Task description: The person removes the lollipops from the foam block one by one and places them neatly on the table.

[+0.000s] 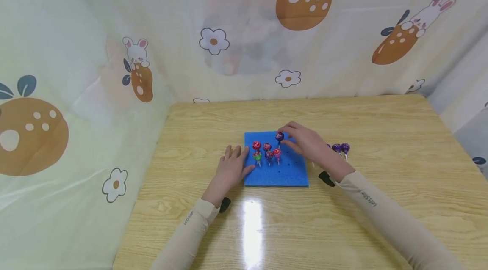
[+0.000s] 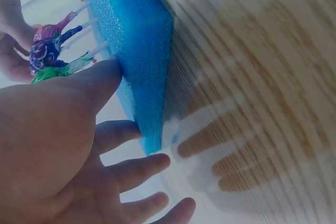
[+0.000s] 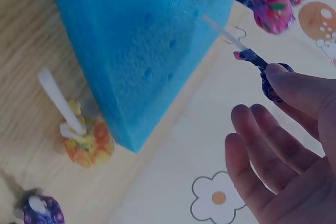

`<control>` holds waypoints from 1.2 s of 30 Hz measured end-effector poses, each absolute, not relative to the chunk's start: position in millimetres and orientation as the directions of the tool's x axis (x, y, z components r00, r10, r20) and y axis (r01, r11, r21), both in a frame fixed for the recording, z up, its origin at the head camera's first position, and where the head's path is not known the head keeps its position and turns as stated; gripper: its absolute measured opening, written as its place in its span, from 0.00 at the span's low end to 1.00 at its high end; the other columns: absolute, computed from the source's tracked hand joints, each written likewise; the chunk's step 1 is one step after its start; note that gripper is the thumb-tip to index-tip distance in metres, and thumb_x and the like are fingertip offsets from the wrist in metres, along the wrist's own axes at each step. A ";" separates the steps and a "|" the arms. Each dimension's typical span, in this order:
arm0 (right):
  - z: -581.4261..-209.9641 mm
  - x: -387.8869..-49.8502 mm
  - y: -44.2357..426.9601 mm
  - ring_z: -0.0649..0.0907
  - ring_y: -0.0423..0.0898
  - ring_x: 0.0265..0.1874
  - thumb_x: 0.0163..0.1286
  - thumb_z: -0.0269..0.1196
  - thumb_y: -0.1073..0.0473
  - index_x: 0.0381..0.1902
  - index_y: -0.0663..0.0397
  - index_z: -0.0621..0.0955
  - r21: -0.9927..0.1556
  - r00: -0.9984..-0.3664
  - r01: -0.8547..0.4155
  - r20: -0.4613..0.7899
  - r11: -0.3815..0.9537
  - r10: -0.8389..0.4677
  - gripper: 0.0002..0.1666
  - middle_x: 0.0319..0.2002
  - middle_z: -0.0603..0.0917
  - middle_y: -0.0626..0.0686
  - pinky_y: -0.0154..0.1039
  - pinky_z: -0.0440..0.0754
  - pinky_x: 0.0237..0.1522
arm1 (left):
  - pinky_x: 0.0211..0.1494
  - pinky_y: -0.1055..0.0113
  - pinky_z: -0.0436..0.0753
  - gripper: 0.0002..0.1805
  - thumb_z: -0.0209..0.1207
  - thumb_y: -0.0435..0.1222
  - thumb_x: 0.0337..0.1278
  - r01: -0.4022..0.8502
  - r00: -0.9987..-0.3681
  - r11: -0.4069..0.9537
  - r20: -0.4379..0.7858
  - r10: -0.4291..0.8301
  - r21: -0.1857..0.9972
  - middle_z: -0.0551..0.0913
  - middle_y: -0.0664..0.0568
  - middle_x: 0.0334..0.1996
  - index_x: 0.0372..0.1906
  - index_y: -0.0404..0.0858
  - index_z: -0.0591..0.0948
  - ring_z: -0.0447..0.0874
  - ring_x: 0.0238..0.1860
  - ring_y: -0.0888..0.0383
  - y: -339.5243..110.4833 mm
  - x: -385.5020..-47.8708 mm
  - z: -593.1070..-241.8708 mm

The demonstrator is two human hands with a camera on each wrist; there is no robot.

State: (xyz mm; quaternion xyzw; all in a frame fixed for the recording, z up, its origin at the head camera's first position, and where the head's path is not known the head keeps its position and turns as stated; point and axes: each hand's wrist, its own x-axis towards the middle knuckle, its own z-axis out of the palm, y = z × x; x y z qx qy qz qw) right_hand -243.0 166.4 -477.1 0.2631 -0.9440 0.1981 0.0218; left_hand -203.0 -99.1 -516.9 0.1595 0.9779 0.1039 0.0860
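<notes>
The right hand [image 1: 308,142] pinches a dark pop [image 1: 279,136] by its wrapped head, thumb on one side, while the other fingers stand loose from it. That pop is over the far part of the foam [image 1: 282,180], behind the pink pop [image 1: 277,152], its stick [image 3: 224,32] pointing down at the surface. Whether the tip is seated in a hole or only touching is hard to tell from the right wrist view. If it is only touching, letting go would likely let the pop topple; pressing at a slant could bend the stick or tear the foam. A grip on the round head alone may also let the pop swivel. The left hand [image 1: 231,168] lies with fingers spread at the foam's left edge, thumb on top, gripping nothing; should that light contact lift, a push could slide the slab across the table [image 1: 324,227]. Its thumb is close to the green pop [image 1: 257,157] and might knock it. At the right, a yellow pop [image 3: 90,144] lies just beside the foam, where a careless wrist could brush it.
</notes>
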 end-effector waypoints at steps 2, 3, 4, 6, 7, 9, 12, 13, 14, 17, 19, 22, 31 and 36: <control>-474.9 -243.5 169.1 0.86 0.53 0.49 0.73 0.64 0.53 0.63 0.52 0.79 -0.372 -0.867 -0.492 0.122 0.787 -0.484 0.23 0.58 0.81 0.56 0.52 0.86 0.49 | 0.72 0.36 0.67 0.37 0.51 0.56 0.73 0.293 -0.935 0.928 -0.133 0.328 0.229 0.63 0.38 0.76 0.78 0.44 0.62 0.51 0.78 0.34 -99.1 -203.0 -518.6; -473.9 -243.9 170.5 0.86 0.53 0.50 0.73 0.64 0.53 0.63 0.52 0.79 -0.380 -0.869 -0.485 0.109 0.788 -0.482 0.23 0.57 0.81 0.57 0.53 0.86 0.49 | 0.72 0.36 0.67 0.37 0.51 0.56 0.73 0.292 -0.935 0.929 -0.134 0.327 0.227 0.63 0.38 0.76 0.78 0.44 0.62 0.51 0.78 0.34 -99.2 -203.1 -519.3; -473.2 -244.0 171.8 0.86 0.54 0.50 0.73 0.63 0.53 0.63 0.53 0.79 -0.386 -0.873 -0.475 0.094 0.791 -0.478 0.23 0.57 0.81 0.57 0.53 0.86 0.50 | 0.72 0.36 0.67 0.37 0.51 0.56 0.73 0.291 -0.936 0.930 -0.136 0.326 0.225 0.63 0.38 0.76 0.78 0.44 0.62 0.51 0.78 0.34 -99.2 -203.0 -519.6; -471.8 -244.3 175.0 0.85 0.54 0.50 0.73 0.63 0.53 0.63 0.54 0.80 -0.392 -0.874 -0.468 0.072 0.792 -0.480 0.23 0.57 0.81 0.58 0.53 0.85 0.50 | 0.72 0.36 0.67 0.37 0.51 0.57 0.72 0.290 -0.936 0.931 -0.138 0.324 0.221 0.63 0.39 0.76 0.78 0.45 0.61 0.51 0.78 0.34 -99.4 -202.9 -520.6; -471.6 -244.6 176.7 0.85 0.55 0.49 0.73 0.63 0.53 0.62 0.55 0.80 -0.395 -0.873 -0.465 0.059 0.792 -0.483 0.23 0.56 0.82 0.59 0.53 0.85 0.50 | 0.71 0.36 0.68 0.37 0.51 0.57 0.72 0.291 -0.936 0.932 -0.135 0.324 0.217 0.63 0.39 0.76 0.78 0.45 0.62 0.51 0.78 0.34 -99.6 -202.9 -521.1; -471.1 -245.5 180.3 0.85 0.55 0.50 0.73 0.63 0.54 0.62 0.55 0.80 -0.400 -0.871 -0.462 0.037 0.791 -0.490 0.23 0.56 0.82 0.59 0.53 0.85 0.50 | 0.72 0.37 0.67 0.37 0.51 0.57 0.72 0.290 -0.937 0.932 -0.134 0.323 0.216 0.63 0.39 0.76 0.78 0.45 0.62 0.51 0.78 0.34 -99.5 -202.6 -521.2; -471.8 -246.6 185.8 0.84 0.56 0.51 0.73 0.64 0.54 0.61 0.56 0.81 -0.402 -0.860 -0.473 0.018 0.784 -0.510 0.22 0.55 0.82 0.60 0.54 0.84 0.51 | 0.72 0.37 0.67 0.37 0.51 0.57 0.72 0.290 -0.938 0.932 -0.132 0.322 0.216 0.63 0.39 0.76 0.78 0.44 0.62 0.51 0.78 0.34 -99.5 -202.2 -520.3; -472.0 -246.9 187.6 0.84 0.56 0.51 0.73 0.64 0.54 0.61 0.56 0.81 -0.405 -0.854 -0.480 0.015 0.778 -0.519 0.22 0.55 0.82 0.60 0.54 0.84 0.52 | 0.72 0.37 0.67 0.37 0.51 0.57 0.73 0.289 -0.937 0.932 -0.134 0.322 0.216 0.63 0.39 0.76 0.78 0.44 0.62 0.51 0.78 0.34 -99.4 -202.0 -519.5; -471.9 -247.0 189.2 0.83 0.56 0.52 0.73 0.64 0.55 0.60 0.57 0.82 -0.407 -0.849 -0.487 0.012 0.773 -0.528 0.21 0.55 0.82 0.60 0.54 0.84 0.53 | 0.72 0.37 0.67 0.37 0.51 0.57 0.73 0.289 -0.937 0.932 -0.136 0.322 0.217 0.63 0.39 0.76 0.78 0.44 0.61 0.51 0.78 0.34 -99.4 -201.8 -518.9; -472.1 -247.5 194.3 0.83 0.57 0.52 0.72 0.64 0.56 0.59 0.58 0.82 -0.414 -0.839 -0.499 0.009 0.761 -0.544 0.21 0.54 0.83 0.60 0.55 0.83 0.53 | 0.72 0.37 0.67 0.37 0.51 0.56 0.73 0.293 -0.936 0.931 -0.134 0.326 0.217 0.63 0.39 0.76 0.78 0.44 0.61 0.51 0.78 0.34 -99.5 -201.6 -517.9; -472.5 -247.4 198.2 0.84 0.57 0.52 0.72 0.64 0.56 0.58 0.59 0.82 -0.421 -0.839 -0.494 0.004 0.761 -0.544 0.20 0.53 0.83 0.61 0.55 0.84 0.53 | 0.71 0.36 0.68 0.37 0.51 0.56 0.73 0.296 -0.936 0.930 -0.130 0.328 0.218 0.63 0.38 0.76 0.78 0.44 0.62 0.52 0.78 0.34 -99.5 -201.6 -517.8; -472.7 -246.8 204.8 0.84 0.56 0.50 0.73 0.64 0.56 0.58 0.59 0.83 -0.430 -0.848 -0.478 -0.004 0.766 -0.531 0.20 0.53 0.83 0.60 0.54 0.84 0.51 | 0.71 0.36 0.68 0.37 0.51 0.56 0.73 0.302 -0.935 0.929 -0.124 0.332 0.214 0.64 0.38 0.75 0.78 0.43 0.62 0.52 0.78 0.33 -99.4 -201.9 -518.1; -472.0 -246.2 224.3 0.84 0.57 0.50 0.72 0.64 0.60 0.56 0.65 0.82 -0.461 -0.836 -0.485 -0.004 0.743 -0.549 0.19 0.52 0.84 0.62 0.55 0.83 0.52 | 0.72 0.37 0.67 0.37 0.51 0.56 0.73 0.297 -0.935 0.930 -0.134 0.330 0.217 0.63 0.39 0.76 0.78 0.44 0.61 0.51 0.79 0.34 -99.7 -202.1 -521.2; -470.7 -244.8 234.9 0.84 0.59 0.52 0.73 0.62 0.60 0.57 0.64 0.82 -0.471 -0.840 -0.468 -0.027 0.748 -0.542 0.18 0.53 0.84 0.62 0.57 0.82 0.54 | 0.72 0.36 0.66 0.37 0.51 0.57 0.72 0.289 -0.936 0.931 -0.140 0.324 0.223 0.62 0.39 0.76 0.79 0.44 0.61 0.50 0.79 0.34 -99.8 -202.6 -521.8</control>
